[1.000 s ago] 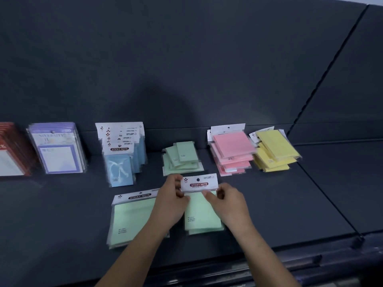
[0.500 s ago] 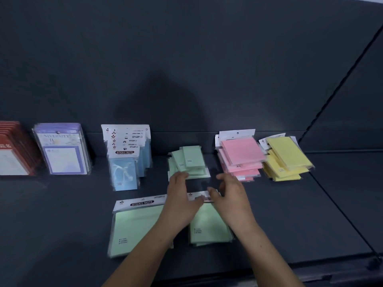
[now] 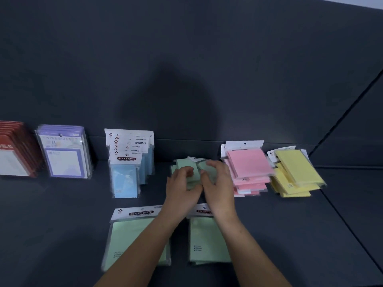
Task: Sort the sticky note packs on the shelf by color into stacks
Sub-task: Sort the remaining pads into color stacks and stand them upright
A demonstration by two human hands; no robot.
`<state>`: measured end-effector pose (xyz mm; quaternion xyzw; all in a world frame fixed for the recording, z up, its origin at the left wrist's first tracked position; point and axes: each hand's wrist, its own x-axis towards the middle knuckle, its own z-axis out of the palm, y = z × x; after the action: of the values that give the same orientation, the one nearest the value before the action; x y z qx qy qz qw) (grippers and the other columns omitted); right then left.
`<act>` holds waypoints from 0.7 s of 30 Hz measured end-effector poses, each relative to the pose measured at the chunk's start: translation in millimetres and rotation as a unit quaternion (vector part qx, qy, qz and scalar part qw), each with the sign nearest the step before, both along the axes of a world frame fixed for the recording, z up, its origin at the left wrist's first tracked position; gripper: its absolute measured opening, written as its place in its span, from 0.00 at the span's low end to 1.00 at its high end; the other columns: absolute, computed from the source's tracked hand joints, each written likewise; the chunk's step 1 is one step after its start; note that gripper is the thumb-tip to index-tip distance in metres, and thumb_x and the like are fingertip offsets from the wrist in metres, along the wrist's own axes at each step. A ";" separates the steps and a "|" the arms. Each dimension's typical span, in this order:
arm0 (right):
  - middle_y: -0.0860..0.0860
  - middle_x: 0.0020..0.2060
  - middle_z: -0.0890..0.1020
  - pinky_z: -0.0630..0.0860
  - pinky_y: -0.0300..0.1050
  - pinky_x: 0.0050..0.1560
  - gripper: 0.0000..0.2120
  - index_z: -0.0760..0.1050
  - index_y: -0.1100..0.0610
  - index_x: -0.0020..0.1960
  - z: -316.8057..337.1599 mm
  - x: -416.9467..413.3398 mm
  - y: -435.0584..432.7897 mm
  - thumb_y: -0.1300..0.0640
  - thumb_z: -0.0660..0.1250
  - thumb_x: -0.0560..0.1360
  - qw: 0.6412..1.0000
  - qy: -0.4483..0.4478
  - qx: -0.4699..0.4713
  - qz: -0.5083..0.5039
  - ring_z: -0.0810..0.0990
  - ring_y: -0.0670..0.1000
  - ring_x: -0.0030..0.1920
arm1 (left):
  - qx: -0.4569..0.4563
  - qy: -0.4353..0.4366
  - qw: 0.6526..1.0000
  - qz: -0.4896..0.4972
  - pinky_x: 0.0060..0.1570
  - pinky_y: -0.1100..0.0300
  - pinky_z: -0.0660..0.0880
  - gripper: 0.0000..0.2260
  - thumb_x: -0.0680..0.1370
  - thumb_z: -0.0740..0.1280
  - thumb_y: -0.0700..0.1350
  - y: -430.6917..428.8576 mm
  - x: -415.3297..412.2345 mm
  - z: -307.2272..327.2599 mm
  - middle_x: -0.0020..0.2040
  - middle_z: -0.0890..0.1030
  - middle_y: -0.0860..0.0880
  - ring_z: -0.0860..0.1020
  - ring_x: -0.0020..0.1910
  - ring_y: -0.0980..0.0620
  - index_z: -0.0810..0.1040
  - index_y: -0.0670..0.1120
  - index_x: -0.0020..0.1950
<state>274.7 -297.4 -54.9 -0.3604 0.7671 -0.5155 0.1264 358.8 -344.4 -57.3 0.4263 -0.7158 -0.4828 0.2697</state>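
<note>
1. Head-cam view looking down at a dark shelf (image 3: 62, 224) w/ a dark back panel. Two bare forearms reach in from the bottom edge.
2. L hand (image 3: 182, 187): at ctr-back of the shelf, fingers curled in and gripping the left side of the small green packs (image 3: 181, 162).
3. R hand (image 3: 217, 185): just beside the L hand, thumbs nearly touching. Its fingers arch over the right side of the same pile. They are motion-blurred, so can't tell if it grips or only touches.
4. The small green packs lie in a loose pile near the back panel, btwn blue and pink, mostly hidden by both hands.
5. Front of shelf: wide green pack (image 3: 132, 235) lies flat, its white header reading "STICKY NOTE", w/ the left forearm crossing its right part.
6. Narrower green pack (image 3: 207, 239) lies flat just right of it. They are apart, and its header is partly under the right wrist.
7. Blue packs (image 3: 126, 179) stand upright in a row, left of the hands.
8. Pink stack (image 3: 248, 166) lies right of the hands, packs fanned unevenly.
9. Yellow stack (image 3: 294, 168) sits just beside the pink one, also untidy.
10. Far left: purple-framed packs (image 3: 64, 160) stand upright, and red packs (image 3: 14, 154) are cut off by the frame edge.
</note>
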 end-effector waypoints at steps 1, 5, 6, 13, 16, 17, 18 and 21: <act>0.49 0.59 0.73 0.63 0.28 0.60 0.16 0.71 0.58 0.64 -0.9 -2.1 -1.6 0.61 0.62 0.77 1.000 -0.007 0.023 -0.001 0.70 0.48 0.63 | -0.028 -0.028 0.999 0.009 0.70 0.50 0.60 0.18 0.74 0.65 0.41 0.4 -0.7 -1.5 0.62 0.73 0.49 0.67 0.66 0.50 0.70 0.45 0.64; 0.53 0.65 0.72 0.65 0.40 0.66 0.19 0.68 0.59 0.67 -2.9 -9.0 -4.5 0.63 0.61 0.77 0.996 -0.060 0.065 -0.010 0.69 0.51 0.66 | -0.091 -0.089 0.992 0.009 0.71 0.49 0.53 0.19 0.75 0.65 0.44 3.9 -5.5 -0.4 0.65 0.70 0.45 0.59 0.71 0.45 0.69 0.44 0.65; 0.54 0.65 0.73 0.66 0.43 0.67 0.20 0.68 0.60 0.68 -3.0 -10.9 -4.4 0.64 0.61 0.76 0.996 -0.059 0.071 -0.016 0.70 0.52 0.66 | -0.093 -0.097 0.991 0.001 0.72 0.49 0.51 0.19 0.75 0.64 0.44 4.5 -7.5 -0.2 0.67 0.69 0.44 0.57 0.73 0.45 0.69 0.44 0.65; 0.59 0.64 0.73 0.70 0.45 0.62 0.25 0.62 0.60 0.70 1.4 -17.6 -4.5 0.66 0.59 0.73 0.983 -0.072 0.171 0.007 0.72 0.58 0.63 | -0.042 -0.087 0.994 -0.040 0.72 0.49 0.51 0.21 0.76 0.60 0.38 9.2 -13.3 -3.8 0.71 0.65 0.43 0.53 0.74 0.45 0.65 0.44 0.69; 0.60 0.60 0.74 0.72 0.46 0.55 0.22 0.64 0.62 0.66 3.4 -18.8 -5.5 0.65 0.60 0.72 0.978 -0.086 0.190 0.018 0.74 0.59 0.60 | -0.030 -0.089 0.994 -0.055 0.72 0.48 0.53 0.23 0.76 0.61 0.38 12.6 -12.3 -8.4 0.71 0.65 0.43 0.56 0.74 0.45 0.63 0.45 0.71; 0.59 0.60 0.74 0.71 0.43 0.52 0.21 0.65 0.62 0.65 5.1 -18.5 -5.0 0.65 0.61 0.73 0.978 -0.081 0.191 0.017 0.74 0.58 0.59 | -0.029 -0.088 0.994 -0.057 0.72 0.48 0.54 0.24 0.75 0.62 0.38 13.4 -12.8 -8.9 0.71 0.65 0.43 0.56 0.73 0.45 0.62 0.45 0.71; 0.58 0.59 0.74 0.70 0.42 0.51 0.21 0.65 0.62 0.65 6.2 -17.6 -4.5 0.66 0.61 0.73 0.980 -0.083 0.182 0.012 0.74 0.58 0.59 | -0.024 -0.080 0.995 -0.054 0.72 0.49 0.55 0.25 0.74 0.63 0.38 14.1 -13.3 -9.0 0.70 0.65 0.43 0.57 0.73 0.45 0.63 0.46 0.71; 0.55 0.52 0.79 0.73 0.42 0.48 0.17 0.70 0.62 0.61 5.9 -8.6 1.2 0.66 0.62 0.72 0.987 -0.106 0.119 -0.007 0.78 0.55 0.52 | 0.025 -0.006 1.000 -0.015 0.68 0.50 0.64 0.24 0.73 0.63 0.35 15.8 -10.1 -5.3 0.66 0.70 0.46 0.66 0.68 0.46 0.66 0.48 0.68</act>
<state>266.1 -296.2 -49.0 -0.2804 0.8079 -0.4567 0.2451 348.7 -328.6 -62.6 0.4247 -0.7116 -0.5020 0.2475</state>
